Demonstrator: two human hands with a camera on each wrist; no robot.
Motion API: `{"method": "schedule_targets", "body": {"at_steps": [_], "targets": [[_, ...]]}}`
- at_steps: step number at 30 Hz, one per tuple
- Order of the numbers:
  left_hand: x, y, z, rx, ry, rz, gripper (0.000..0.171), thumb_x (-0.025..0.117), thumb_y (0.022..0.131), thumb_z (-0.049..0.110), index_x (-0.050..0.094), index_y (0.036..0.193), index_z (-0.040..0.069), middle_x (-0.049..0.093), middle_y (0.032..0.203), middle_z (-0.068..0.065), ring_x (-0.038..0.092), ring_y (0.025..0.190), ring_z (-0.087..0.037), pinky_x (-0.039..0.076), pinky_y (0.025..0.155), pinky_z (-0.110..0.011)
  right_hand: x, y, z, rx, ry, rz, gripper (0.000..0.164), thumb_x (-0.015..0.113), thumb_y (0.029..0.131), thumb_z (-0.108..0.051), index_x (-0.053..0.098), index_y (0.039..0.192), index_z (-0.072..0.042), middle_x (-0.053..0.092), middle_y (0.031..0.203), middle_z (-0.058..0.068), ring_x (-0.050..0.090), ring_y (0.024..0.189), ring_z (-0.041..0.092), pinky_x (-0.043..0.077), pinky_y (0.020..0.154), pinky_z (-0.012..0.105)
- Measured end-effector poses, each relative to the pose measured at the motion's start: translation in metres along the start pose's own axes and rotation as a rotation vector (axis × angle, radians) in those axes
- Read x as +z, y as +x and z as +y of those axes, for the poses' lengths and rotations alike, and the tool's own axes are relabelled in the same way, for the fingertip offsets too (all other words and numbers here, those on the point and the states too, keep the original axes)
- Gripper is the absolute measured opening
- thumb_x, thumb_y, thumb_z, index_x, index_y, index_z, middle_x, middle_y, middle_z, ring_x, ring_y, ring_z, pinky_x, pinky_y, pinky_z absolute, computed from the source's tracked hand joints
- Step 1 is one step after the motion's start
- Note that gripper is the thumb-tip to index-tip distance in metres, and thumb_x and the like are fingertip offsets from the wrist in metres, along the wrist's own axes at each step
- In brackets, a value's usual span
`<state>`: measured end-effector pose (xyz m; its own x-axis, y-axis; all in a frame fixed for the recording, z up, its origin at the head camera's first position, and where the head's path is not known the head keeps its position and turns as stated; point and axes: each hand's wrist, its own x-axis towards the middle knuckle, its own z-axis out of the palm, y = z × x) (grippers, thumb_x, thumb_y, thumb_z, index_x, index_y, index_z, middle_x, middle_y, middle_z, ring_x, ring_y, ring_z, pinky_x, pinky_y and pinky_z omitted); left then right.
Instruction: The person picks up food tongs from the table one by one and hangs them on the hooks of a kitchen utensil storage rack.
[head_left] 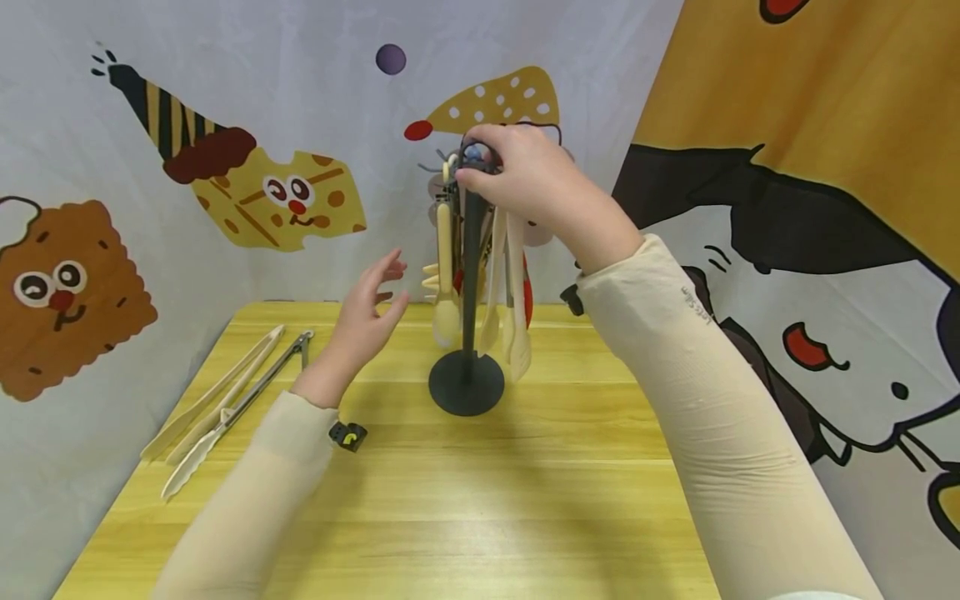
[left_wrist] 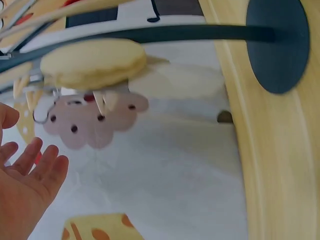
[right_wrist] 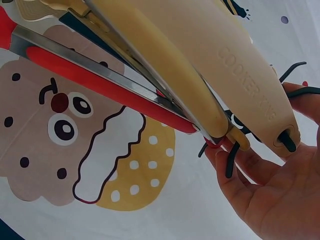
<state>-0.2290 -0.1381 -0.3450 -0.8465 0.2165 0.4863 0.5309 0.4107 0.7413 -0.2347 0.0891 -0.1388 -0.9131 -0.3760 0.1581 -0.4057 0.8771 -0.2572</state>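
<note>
A dark utensil stand (head_left: 467, 387) rises from a round base on the wooden table. Several cream utensils (head_left: 517, 283) and a red-handled one hang from its hooks. My right hand (head_left: 521, 162) grips the top of the stand, fingers curled at its loop. In the right wrist view a cream handle (right_wrist: 240, 75) marked COOKER KING and a red-and-metal handle (right_wrist: 115, 92) hang beside the fingers. My left hand (head_left: 362, 312) holds nothing, its fingers spread in the air left of the stand. A cream spoon head (left_wrist: 95, 62) hangs near it in the left wrist view.
At the table's left lie cream tongs (head_left: 216, 392) and metal tongs (head_left: 258, 387) with pale tips, side by side. A cloth (head_left: 300, 75) with cartoon prints hangs behind the table, and another (head_left: 825, 208) hangs at the right.
</note>
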Motion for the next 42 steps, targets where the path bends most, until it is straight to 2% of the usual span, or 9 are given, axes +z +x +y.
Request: {"method": "schedule_targets", "body": {"at_steps": [5, 10, 17, 22, 28, 30, 33, 39, 42], "targets": [[-0.016, -0.011, -0.012, -0.062, 0.046, 0.019, 0.057, 0.051, 0.098, 0.019, 0.027, 0.15, 0.018, 0.045, 0.139, -0.013, 0.043, 0.128, -0.029, 0.039, 0.101, -0.051, -0.001, 0.0, 0.001, -0.009, 0.004, 0.0, 0.055, 0.044, 0.094, -0.051, 0.041, 0.142, -0.025, 0.051, 0.135, 0.004, 0.049, 0.122, 0.019, 0.042, 0.1, 0.039], [-0.03, -0.022, -0.029, -0.138, 0.108, -0.017, 0.06, 0.047, 0.099, 0.027, 0.02, 0.152, 0.017, 0.039, 0.144, -0.015, 0.037, 0.131, -0.034, 0.035, 0.102, -0.055, -0.001, 0.0, 0.002, -0.013, 0.008, 0.0, 0.055, 0.044, 0.094, -0.051, 0.041, 0.142, -0.025, 0.051, 0.135, 0.004, 0.049, 0.121, 0.019, 0.042, 0.1, 0.039], [-0.051, -0.039, -0.054, -0.295, 0.252, -0.134, 0.07, 0.043, 0.1, 0.034, 0.005, 0.153, 0.011, 0.021, 0.152, -0.023, 0.02, 0.139, -0.043, 0.023, 0.107, -0.062, 0.001, 0.0, 0.001, -0.022, 0.002, 0.009, 0.053, 0.046, 0.094, -0.05, 0.043, 0.141, -0.025, 0.052, 0.133, 0.004, 0.049, 0.121, 0.019, 0.042, 0.099, 0.039], [-0.067, -0.056, -0.066, -0.417, 0.339, -0.215, 0.082, 0.049, 0.097, 0.037, -0.003, 0.152, 0.007, 0.004, 0.154, -0.029, 0.006, 0.14, -0.049, 0.014, 0.107, -0.067, 0.0, 0.0, 0.0, -0.018, 0.008, 0.003, 0.053, 0.046, 0.094, -0.05, 0.043, 0.14, -0.025, 0.052, 0.134, 0.003, 0.049, 0.121, 0.018, 0.042, 0.099, 0.038], [-0.08, -0.075, -0.08, -0.524, 0.507, -0.296, 0.097, 0.055, 0.091, 0.049, -0.005, 0.15, 0.0, -0.001, 0.15, -0.037, -0.003, 0.134, -0.06, 0.004, 0.105, -0.071, 0.0, 0.0, 0.0, -0.016, 0.013, 0.005, 0.052, 0.046, 0.094, -0.05, 0.044, 0.14, -0.025, 0.053, 0.133, 0.003, 0.05, 0.12, 0.018, 0.042, 0.099, 0.038], [-0.083, -0.08, -0.085, -0.555, 0.531, -0.317, 0.102, 0.053, 0.089, 0.056, -0.006, 0.15, -0.001, -0.002, 0.149, -0.039, -0.004, 0.132, -0.061, 0.004, 0.104, -0.072, 0.0, 0.0, 0.001, -0.015, 0.01, 0.005, 0.052, 0.046, 0.094, -0.05, 0.044, 0.14, -0.026, 0.053, 0.133, 0.003, 0.049, 0.12, 0.018, 0.042, 0.099, 0.038], [-0.087, -0.086, -0.09, -0.646, 0.522, -0.351, 0.111, 0.052, 0.084, 0.065, -0.012, 0.15, 0.002, -0.009, 0.149, -0.038, -0.009, 0.13, -0.064, 0.006, 0.098, -0.077, 0.0, 0.0, 0.002, -0.021, 0.02, 0.009, 0.052, 0.046, 0.094, -0.05, 0.044, 0.14, -0.025, 0.053, 0.133, 0.004, 0.049, 0.12, 0.019, 0.041, 0.099, 0.038], [-0.094, -0.097, -0.095, -0.801, 0.55, -0.502, 0.119, 0.052, 0.082, 0.069, -0.011, 0.145, -0.011, -0.01, 0.143, -0.046, -0.006, 0.124, -0.071, 0.009, 0.095, -0.079, 0.0, 0.001, 0.003, -0.025, 0.022, 0.007, 0.052, 0.046, 0.094, -0.05, 0.044, 0.139, -0.025, 0.052, 0.133, 0.003, 0.049, 0.119, 0.018, 0.041, 0.099, 0.038], [-0.096, -0.103, -0.098, -0.855, 0.545, -0.537, 0.124, 0.051, 0.079, 0.073, -0.01, 0.143, -0.014, -0.009, 0.142, -0.047, -0.005, 0.124, -0.071, 0.009, 0.097, -0.077, 0.0, 0.001, 0.004, -0.024, 0.025, 0.003, 0.053, 0.046, 0.094, -0.051, 0.044, 0.14, -0.026, 0.051, 0.134, 0.003, 0.048, 0.12, 0.018, 0.041, 0.1, 0.039]]}}
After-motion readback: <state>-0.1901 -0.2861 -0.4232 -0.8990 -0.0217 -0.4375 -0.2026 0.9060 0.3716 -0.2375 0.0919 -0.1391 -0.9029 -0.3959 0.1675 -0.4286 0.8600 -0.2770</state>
